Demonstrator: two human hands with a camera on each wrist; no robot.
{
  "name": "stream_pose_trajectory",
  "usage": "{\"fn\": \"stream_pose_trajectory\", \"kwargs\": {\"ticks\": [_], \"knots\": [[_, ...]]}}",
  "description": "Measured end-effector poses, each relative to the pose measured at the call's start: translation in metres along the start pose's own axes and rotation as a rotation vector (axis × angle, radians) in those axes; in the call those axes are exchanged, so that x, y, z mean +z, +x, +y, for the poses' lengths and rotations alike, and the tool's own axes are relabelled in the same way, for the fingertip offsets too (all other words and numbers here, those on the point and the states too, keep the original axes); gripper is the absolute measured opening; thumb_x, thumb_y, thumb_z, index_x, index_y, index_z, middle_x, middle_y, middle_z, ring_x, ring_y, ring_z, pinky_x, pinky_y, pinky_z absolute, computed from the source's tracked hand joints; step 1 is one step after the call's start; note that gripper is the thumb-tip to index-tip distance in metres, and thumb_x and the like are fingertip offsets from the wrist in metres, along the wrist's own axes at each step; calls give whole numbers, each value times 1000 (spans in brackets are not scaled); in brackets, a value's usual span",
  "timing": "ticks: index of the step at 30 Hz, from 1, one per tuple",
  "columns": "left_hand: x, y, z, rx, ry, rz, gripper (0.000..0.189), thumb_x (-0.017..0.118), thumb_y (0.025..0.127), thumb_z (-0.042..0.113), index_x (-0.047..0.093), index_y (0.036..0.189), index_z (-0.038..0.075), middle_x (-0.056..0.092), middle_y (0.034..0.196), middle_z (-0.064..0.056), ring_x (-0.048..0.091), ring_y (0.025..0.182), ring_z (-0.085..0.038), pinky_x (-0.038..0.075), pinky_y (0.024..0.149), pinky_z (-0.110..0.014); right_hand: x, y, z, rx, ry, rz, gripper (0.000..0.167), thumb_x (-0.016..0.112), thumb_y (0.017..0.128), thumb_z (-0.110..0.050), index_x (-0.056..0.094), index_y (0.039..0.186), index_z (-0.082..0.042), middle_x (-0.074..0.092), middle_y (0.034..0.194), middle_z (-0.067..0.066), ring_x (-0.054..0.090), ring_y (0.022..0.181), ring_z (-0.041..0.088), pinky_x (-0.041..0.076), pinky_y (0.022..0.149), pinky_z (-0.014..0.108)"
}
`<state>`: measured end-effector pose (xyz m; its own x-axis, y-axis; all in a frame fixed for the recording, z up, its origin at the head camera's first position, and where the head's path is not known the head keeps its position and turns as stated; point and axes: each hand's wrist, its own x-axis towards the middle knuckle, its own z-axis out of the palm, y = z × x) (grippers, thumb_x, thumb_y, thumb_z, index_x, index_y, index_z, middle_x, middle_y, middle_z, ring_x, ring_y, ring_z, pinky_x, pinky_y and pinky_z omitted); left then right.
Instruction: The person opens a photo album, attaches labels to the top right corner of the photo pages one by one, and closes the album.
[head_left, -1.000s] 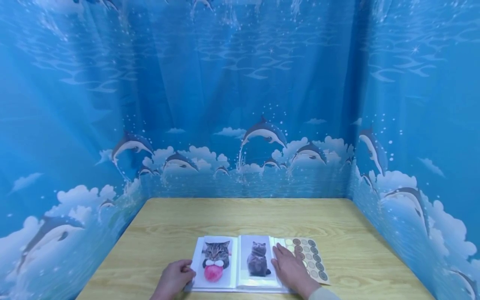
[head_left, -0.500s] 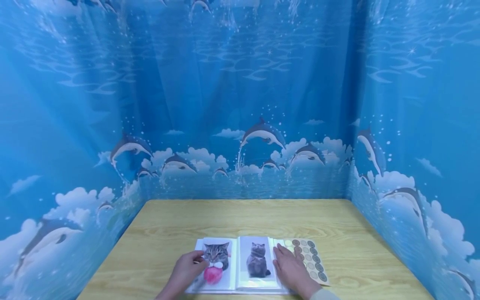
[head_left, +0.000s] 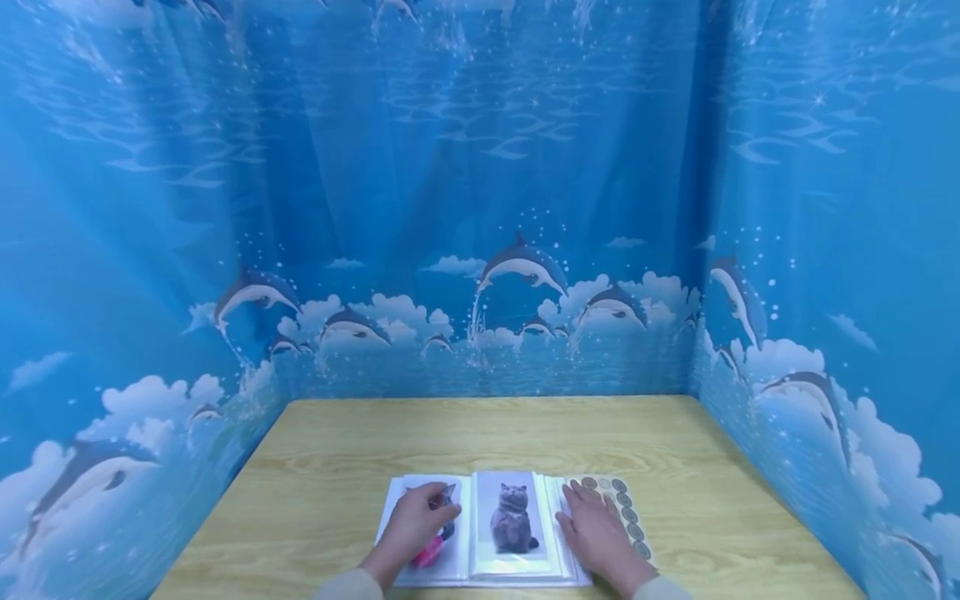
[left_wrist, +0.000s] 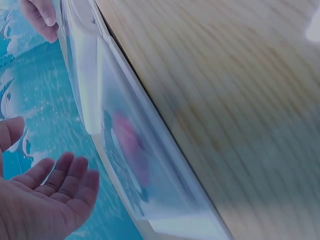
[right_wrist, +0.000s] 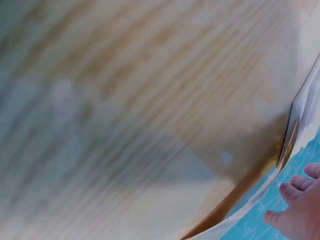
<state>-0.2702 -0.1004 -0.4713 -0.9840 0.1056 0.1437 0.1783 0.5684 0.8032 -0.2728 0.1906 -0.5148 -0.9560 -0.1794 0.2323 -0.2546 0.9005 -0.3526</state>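
A photo album lies open, its clear-sleeved pages spread flat. The left page carries a picture of a tabby cat with a pink ball, partly covered by my left hand. In the left wrist view that left hand shows thumb and fingers apart and gently bent, holding nothing. On the right page is a picture of a grey cat sitting up. My right hand rests with extended fingers across the album's right edge and a sheet of round coin-like pieces, hiding part of that sheet.
The album and sheet sit near the front of a wood-grain table. A blue curtain printed with dolphins and clouds rises along the table's back and both sides.
My left hand has moved right from the album's left edge to over the tabby cat picture. My right hand has shifted slightly right, covering more of the sheet.
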Motion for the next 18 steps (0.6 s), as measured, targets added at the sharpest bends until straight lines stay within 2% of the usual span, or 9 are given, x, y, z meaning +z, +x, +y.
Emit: {"fn": "stream_pose_trajectory", "kwargs": {"ticks": [2, 5, 8, 11, 14, 18], "knots": [[5, 2, 4, -8, -2, -5, 50, 75, 86, 21, 61, 124, -9, 68, 109, -23, 63, 104, -40, 50, 94, -57, -3, 0, 4, 19, 1, 2, 49, 58, 99, -23, 51, 137, 8, 46, 144, 29, 41, 134, 46, 21, 111, 70], [14, 5, 10, -18, -22, -13, 54, 75, 87, 23, 59, 126, -11, 64, 117, -28, 60, 110, -45, 48, 95, -59, -8, 0, 9, 35, 4, 9, 50, 58, 99, -22, 50, 137, 9, 45, 144, 30, 41, 133, 48, 23, 111, 68], [23, 9, 17, -32, -7, -29, 55, 74, 87, 26, 59, 126, -10, 63, 119, -28, 59, 112, -46, 48, 95, -60, -14, -1, 15, 35, 11, 38, 49, 58, 99, -20, 50, 136, 10, 47, 142, 31, 42, 132, 48, 27, 109, 67], [32, 13, 23, -46, 25, -44, 54, 73, 88, 29, 60, 127, -7, 64, 121, -25, 59, 113, -44, 47, 96, -61, -19, -1, 22, 42, 22, 62, 44, 57, 99, -19, 53, 136, 5, 51, 139, 29, 43, 132, 47, 29, 107, 69], [42, 15, 28, -26, 26, -48, 53, 73, 88, 28, 60, 127, -7, 63, 121, -26, 59, 112, -45, 46, 95, -62, -23, -2, 29, 48, 28, 67, 42, 56, 100, -18, 54, 136, 2, 51, 139, 29, 42, 133, 48, 30, 105, 71], [57, 14, 35, -1, -2, -51, 54, 74, 88, 26, 59, 127, -8, 61, 124, -27, 57, 115, -47, 45, 97, -63, -25, -5, 38, 55, 14, 53, 46, 54, 101, -21, 51, 137, 7, 48, 142, 29, 40, 134, 48, 30, 106, 70]]}}
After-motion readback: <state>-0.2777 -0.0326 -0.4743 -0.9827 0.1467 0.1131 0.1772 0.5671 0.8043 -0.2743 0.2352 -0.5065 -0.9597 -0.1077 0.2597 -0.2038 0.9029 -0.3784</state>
